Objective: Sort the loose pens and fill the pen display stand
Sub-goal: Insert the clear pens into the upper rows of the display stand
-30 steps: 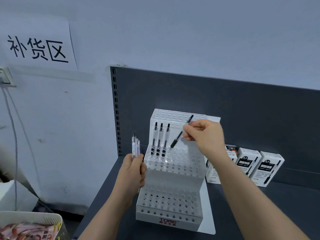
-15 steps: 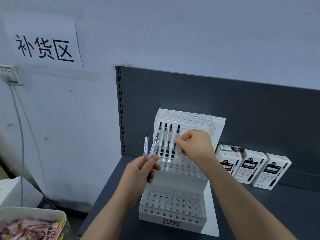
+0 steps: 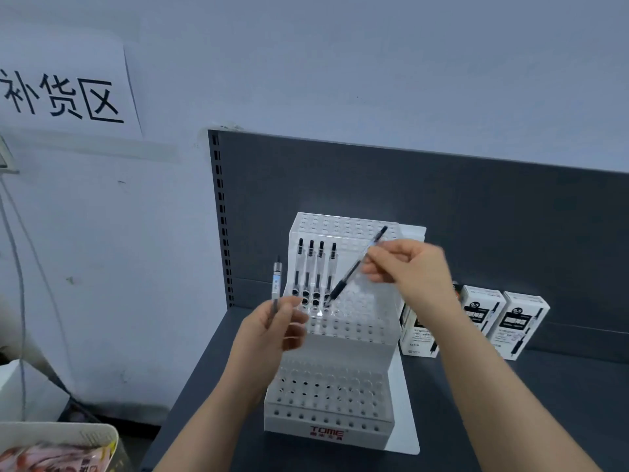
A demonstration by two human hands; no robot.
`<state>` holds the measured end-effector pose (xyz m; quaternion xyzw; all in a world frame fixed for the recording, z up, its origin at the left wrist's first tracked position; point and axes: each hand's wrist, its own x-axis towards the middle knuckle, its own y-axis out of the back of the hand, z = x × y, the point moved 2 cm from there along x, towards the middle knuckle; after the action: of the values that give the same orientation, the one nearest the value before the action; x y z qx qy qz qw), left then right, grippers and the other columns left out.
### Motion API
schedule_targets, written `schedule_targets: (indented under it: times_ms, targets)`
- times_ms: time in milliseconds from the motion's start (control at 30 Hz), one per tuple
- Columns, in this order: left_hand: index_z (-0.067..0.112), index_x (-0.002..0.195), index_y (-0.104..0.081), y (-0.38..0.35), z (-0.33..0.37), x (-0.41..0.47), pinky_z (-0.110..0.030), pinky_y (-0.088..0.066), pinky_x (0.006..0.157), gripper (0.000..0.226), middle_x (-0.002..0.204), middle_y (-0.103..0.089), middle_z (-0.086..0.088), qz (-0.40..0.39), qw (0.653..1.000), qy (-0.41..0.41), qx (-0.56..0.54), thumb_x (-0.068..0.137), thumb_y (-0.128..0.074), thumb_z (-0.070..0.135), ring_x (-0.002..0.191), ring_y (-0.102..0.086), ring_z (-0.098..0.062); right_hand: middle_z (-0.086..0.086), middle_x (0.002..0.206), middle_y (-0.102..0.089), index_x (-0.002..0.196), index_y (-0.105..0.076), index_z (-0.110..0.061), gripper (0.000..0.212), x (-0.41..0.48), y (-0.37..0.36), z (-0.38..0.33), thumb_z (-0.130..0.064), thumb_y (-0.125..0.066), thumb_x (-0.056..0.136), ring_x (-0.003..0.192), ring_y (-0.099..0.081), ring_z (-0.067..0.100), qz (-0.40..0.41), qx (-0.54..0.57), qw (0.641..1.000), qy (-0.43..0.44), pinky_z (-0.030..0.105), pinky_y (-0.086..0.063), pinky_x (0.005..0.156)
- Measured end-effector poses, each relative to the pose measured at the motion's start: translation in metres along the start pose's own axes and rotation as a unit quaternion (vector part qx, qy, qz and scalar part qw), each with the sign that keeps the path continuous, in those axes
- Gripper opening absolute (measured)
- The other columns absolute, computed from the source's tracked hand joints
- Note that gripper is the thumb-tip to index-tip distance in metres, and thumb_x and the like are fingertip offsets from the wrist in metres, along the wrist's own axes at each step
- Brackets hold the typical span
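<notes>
Head view: four pens (image 3: pixel 316 270) are seated in the display stand (image 3: pixel 328 362); a fifth pen (image 3: pixel 354 269) is pinched below the right hand (image 3: pixel 406 270) fingers, one spare pen (image 3: pixel 276 284) gripped above the left hand (image 3: pixel 272 330); most holes remain unfilled.

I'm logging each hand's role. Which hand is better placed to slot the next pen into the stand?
The right hand: its tilted pen already points at the stand beside four standing pens. The left hand holds its pen off to the side.

Stand at centre of shelf

A tiered stand (image 3: pixel 335 396) sits on the shelf (image 3: pixel 510 403), four pens (image 3: pixel 315 270) upright in its middle tier's left holes. Boxes (image 3: pixel 503 321) line up to its right. A sign (image 3: pixel 64 86) hangs on the wall, left; a basket (image 3: pixel 68 437) lies lower left.
</notes>
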<state>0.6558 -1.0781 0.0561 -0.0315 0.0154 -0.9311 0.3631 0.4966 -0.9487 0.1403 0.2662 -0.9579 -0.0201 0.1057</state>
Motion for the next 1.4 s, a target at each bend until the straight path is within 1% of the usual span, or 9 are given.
schedule_targets:
  times_ms: [167, 267, 400, 633, 900, 1000, 1133, 1267, 1400]
  targets:
    - [0.008, 0.089, -0.049, 0.005, -0.001, 0.001, -0.022, -0.026, 0.043, 0.022, 0.060, -0.036, 0.001, 0.036, 0.999, 0.032, -0.017, 0.102, -0.036, 0.019, 0.047, -0.026, -0.009, 0.006, 0.068, -0.073, 0.085, -0.073, -0.003, 0.007, 0.012, -0.001, 0.004, -0.008, -0.069, 0.087, 0.062, -0.071, 0.012, 0.067, -0.087, 0.993, 0.053, 0.021, -0.058, 0.064]
    - [0.011, 0.082, -0.040, 0.003, 0.001, 0.000, -0.024, -0.026, 0.044, 0.020, 0.062, -0.041, -0.001, 0.033, 0.999, 0.030, -0.031, 0.100, -0.032, 0.014, 0.046, -0.028, -0.009, 0.001, 0.066, -0.072, 0.079, -0.072, -0.009, 0.011, 0.014, -0.016, 0.010, -0.011, -0.067, 0.088, 0.056, -0.067, 0.003, 0.045, -0.169, 0.983, 0.056, 0.016, -0.055, 0.059]
    - [0.005, 0.087, -0.052, 0.004, -0.001, 0.000, -0.024, -0.038, 0.049, 0.026, 0.067, -0.047, -0.004, 0.012, 1.000, 0.003, 0.009, 0.103, -0.034, 0.016, 0.054, -0.041, -0.013, 0.002, 0.064, -0.071, 0.071, -0.072, -0.008, 0.021, 0.015, -0.029, 0.020, -0.016, -0.063, 0.089, 0.067, -0.071, 0.017, 0.018, -0.250, 0.966, 0.057, 0.039, -0.059, 0.077]
    - [0.009, 0.101, -0.067, 0.004, -0.001, 0.000, -0.019, -0.053, 0.062, 0.018, 0.075, -0.065, -0.003, 0.006, 0.999, -0.010, -0.035, 0.098, -0.049, 0.009, 0.068, -0.060, -0.016, 0.004, 0.070, -0.071, 0.073, -0.069, -0.004, 0.025, 0.012, -0.037, 0.017, -0.017, -0.056, 0.090, 0.072, -0.068, 0.021, 0.002, -0.334, 0.940, 0.073, 0.033, -0.057, 0.070]
    - [0.005, 0.092, -0.070, -0.002, -0.001, 0.000, -0.032, -0.057, 0.074, 0.014, 0.076, -0.071, -0.010, -0.013, 0.999, -0.004, -0.046, 0.093, -0.057, 0.008, 0.070, -0.064, -0.020, -0.004, 0.059, -0.067, 0.073, -0.068, -0.014, 0.017, -0.001, -0.028, 0.018, -0.022, -0.064, 0.088, 0.058, -0.064, 0.012, 0.012, -0.266, 0.964, 0.025, 0.030, -0.055, 0.060]
    - [0.006, 0.095, -0.071, -0.011, -0.001, 0.001, -0.034, -0.057, 0.078, 0.015, 0.081, -0.072, -0.010, -0.038, 0.999, -0.002, -0.033, 0.094, -0.057, 0.011, 0.073, -0.065, -0.021, -0.007, 0.067, -0.066, 0.088, -0.070, -0.018, 0.009, -0.019, -0.032, 0.014, -0.026, -0.067, 0.089, 0.052, -0.056, -0.002, -0.085, -0.187, 0.979, -0.001, 0.013, -0.044, 0.050]
    - [0.011, 0.097, -0.072, -0.022, 0.001, -0.001, -0.034, -0.057, 0.080, 0.018, 0.085, -0.074, -0.007, -0.077, 0.997, -0.011, 0.010, 0.095, -0.055, 0.016, 0.078, -0.067, -0.021, -0.005, 0.057, -0.063, 0.095, -0.070, -0.006, 0.010, -0.028, -0.036, 0.016, -0.013, -0.069, 0.087, 0.045, -0.052, 0.000, -0.154, -0.124, 0.980, -0.022, 0.017, -0.044, 0.048]
    - [0.020, 0.100, -0.071, -0.021, 0.002, 0.002, -0.037, -0.056, 0.083, 0.019, 0.089, -0.074, -0.001, -0.065, 0.994, -0.042, 0.074, 0.097, -0.052, 0.018, 0.084, -0.067, -0.017, 0.003, 0.063, -0.070, 0.089, -0.069, -0.006, 0.009, -0.021, -0.023, 0.011, -0.012, -0.073, 0.084, 0.057, -0.063, 0.013, -0.119, -0.101, 0.987, -0.037, 0.024, -0.056, 0.059]
    - [0.028, 0.122, -0.061, -0.007, 0.008, 0.004, -0.011, -0.044, 0.080, 0.029, 0.102, -0.063, 0.024, 0.000, 0.956, -0.129, 0.263, 0.097, -0.050, 0.035, 0.095, -0.057, 0.007, 0.008, 0.067, -0.073, 0.084, -0.071, -0.004, 0.009, -0.006, 0.006, -0.003, -0.010, -0.076, 0.081, 0.061, -0.070, 0.017, 0.021, -0.050, 0.998, 0.012, 0.024, -0.058, 0.062]
